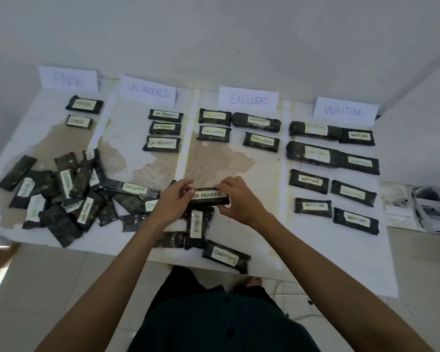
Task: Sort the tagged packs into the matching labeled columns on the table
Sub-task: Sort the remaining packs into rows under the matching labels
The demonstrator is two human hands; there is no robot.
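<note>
Hands first: left hand (172,199) and right hand (239,196) each pinch one end of the ON PROGRESS pack (210,195), low over the counter (264,186) near its front middle. Packs in columns:

- Two under the FINISH sign (68,80)
- Three under the ON PROGRESS sign (148,91)
- Four under the EXCLUDED sign (248,99)
- Eight under the WAITING sign (345,111)

Messy unsorted pile (61,191) on the left. Counter's white, stained, peeling. White wall (214,34) behind, pale tile floor (61,288).

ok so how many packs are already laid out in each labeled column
FINISH column: 2
ON PROGRESS column: 3
EXCLUDED column: 4
WAITING column: 8
Total: 17 sorted, not counting the ON PROGRESS pack held by the left hand and right hand, or the unsorted pile.
</note>
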